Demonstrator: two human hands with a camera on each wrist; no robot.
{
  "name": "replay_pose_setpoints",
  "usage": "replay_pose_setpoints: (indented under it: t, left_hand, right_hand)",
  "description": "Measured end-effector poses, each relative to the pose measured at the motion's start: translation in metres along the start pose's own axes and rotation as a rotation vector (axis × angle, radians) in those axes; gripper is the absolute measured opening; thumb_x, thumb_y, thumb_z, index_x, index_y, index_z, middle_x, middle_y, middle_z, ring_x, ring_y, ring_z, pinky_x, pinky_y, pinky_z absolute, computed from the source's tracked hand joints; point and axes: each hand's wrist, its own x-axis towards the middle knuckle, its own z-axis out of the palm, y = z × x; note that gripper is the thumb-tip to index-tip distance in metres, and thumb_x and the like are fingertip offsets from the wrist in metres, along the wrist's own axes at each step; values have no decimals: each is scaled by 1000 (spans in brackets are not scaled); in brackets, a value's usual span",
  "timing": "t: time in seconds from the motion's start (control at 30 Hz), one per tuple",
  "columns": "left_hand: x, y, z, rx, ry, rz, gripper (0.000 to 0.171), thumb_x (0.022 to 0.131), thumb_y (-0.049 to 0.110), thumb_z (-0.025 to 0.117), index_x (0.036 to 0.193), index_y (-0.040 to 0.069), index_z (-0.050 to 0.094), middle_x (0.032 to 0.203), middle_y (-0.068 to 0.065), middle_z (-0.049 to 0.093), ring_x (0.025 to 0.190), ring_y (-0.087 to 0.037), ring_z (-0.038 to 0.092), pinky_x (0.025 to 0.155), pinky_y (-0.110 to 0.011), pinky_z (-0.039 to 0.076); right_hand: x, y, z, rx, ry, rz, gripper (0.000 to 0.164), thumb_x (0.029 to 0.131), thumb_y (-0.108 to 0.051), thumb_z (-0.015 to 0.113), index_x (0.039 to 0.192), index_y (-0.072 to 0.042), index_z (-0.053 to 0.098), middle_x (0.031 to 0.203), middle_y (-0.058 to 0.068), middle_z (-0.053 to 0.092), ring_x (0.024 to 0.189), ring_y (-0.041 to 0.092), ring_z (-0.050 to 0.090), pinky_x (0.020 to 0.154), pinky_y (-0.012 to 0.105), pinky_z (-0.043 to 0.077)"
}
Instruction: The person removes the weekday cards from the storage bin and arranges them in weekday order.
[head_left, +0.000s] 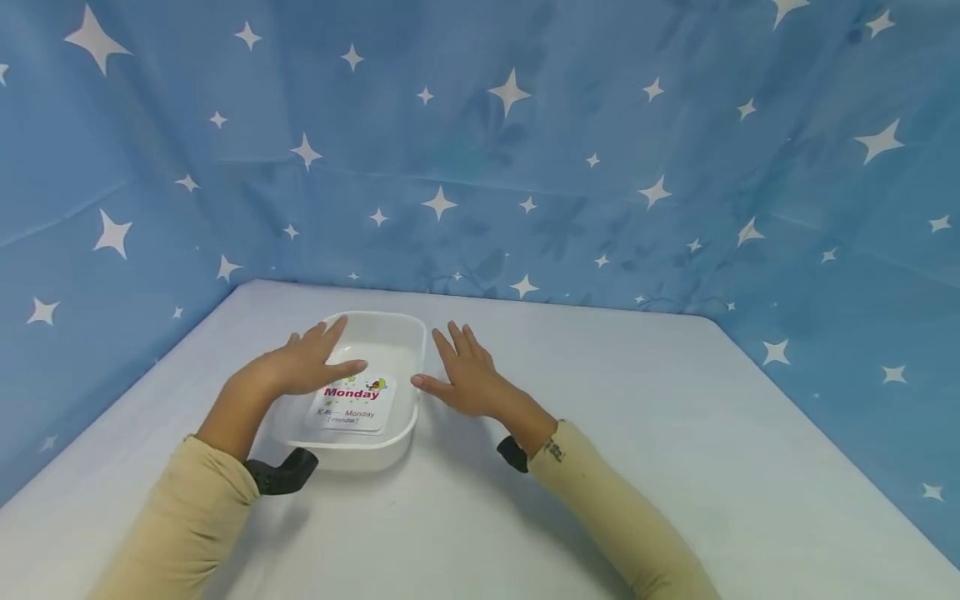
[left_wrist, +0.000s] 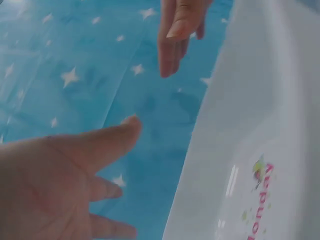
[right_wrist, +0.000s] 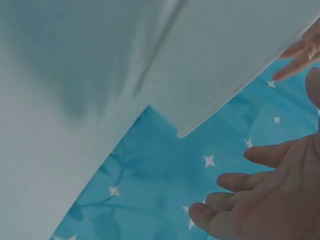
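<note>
A white plastic tub with rounded corners stands on the table, left of the middle. Inside it lies a white card printed "Monday" in red, with a small colourful picture; more cards may lie beneath. My left hand hovers over the tub's left side, fingers spread and nothing in its grasp. Just beyond the right rim is my right hand, also spread and holding nothing. Both wrist views show the tub wall, and straight fingers on the left hand and the right hand.
A white-covered table extends to the right of the tub. Blue cloth with white stars hangs behind the table and along both sides. Each wrist carries a black mount, and the one on the left sits close to the tub's front corner.
</note>
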Motion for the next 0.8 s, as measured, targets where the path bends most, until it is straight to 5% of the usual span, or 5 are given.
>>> replay_pose_setpoints:
  t: [0.13,0.27,0.6,0.8]
  left_hand:
    - [5,-29,-10,-152,-32,69,89,91,51,43,144,-5,-1,148,-32,4,134,-51,4,104,-66,11]
    - [9,-49,-10,-247,-50,53,87,93,48,42,144,-3,-6,149,-31,-2,135,-50,2,104,-66,10]
    - [24,-65,12,-350,-93,51,86,93,44,43,144,0,-11,150,-27,-7,137,-47,-2,106,-63,9]
    - [28,-69,20,-299,-62,29,90,92,40,48,143,-3,-13,149,-29,-5,136,-48,3,107,-61,13]
  right_hand:
    - [23,-20,0,13,-18,-13,82,88,-55,47,148,-13,11,155,12,2,142,30,-4,111,54,14]
    - [40,-38,7,-5,-81,-40,84,87,-57,47,148,-14,9,155,10,2,143,28,-3,112,51,15]
    - [62,-55,26,57,-192,-47,87,84,-56,53,148,-20,8,155,6,5,141,24,16,111,45,25]
    - [71,-61,35,-213,-312,-62,111,70,-73,55,148,-20,-2,154,2,16,138,18,26,107,42,32]
